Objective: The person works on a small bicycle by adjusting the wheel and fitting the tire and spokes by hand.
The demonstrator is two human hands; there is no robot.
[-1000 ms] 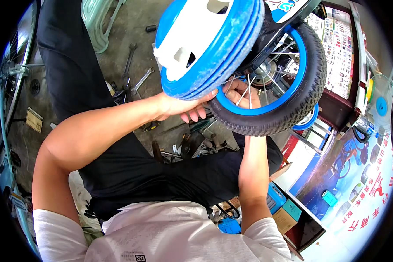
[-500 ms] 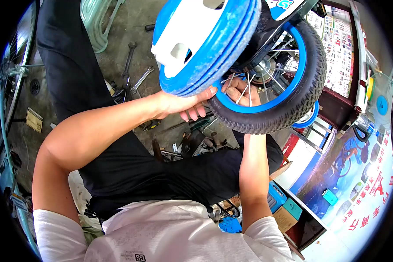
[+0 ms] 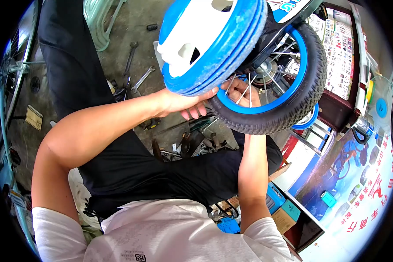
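Note:
A small spoked wheel with a blue rim and black knobby tyre (image 3: 317,78) stands upright at the upper right of centre. Left of it is a blue and white training wheel (image 3: 196,48). My left hand (image 3: 183,104) is under this training wheel, thumb against its lower edge near the tyre, the other fingers curled below; whether they grip anything is hidden. My right hand (image 3: 243,92) reaches behind the tyre, and its bent fingers show between the spokes, close to the rim. What those fingers hold, if anything, is too small to make out.
Wrenches (image 3: 143,80) and mixed tools (image 3: 196,142) lie on the floor. A pale green plastic chair (image 3: 97,22) is at the top left, a bicycle (image 3: 2,131) along the left edge. A dark red cabinet (image 3: 336,105) and a printed banner (image 3: 358,174) stand at the right.
The training wheel dipped left, then shifted back up and right. Both hands stay in nearly the same places.

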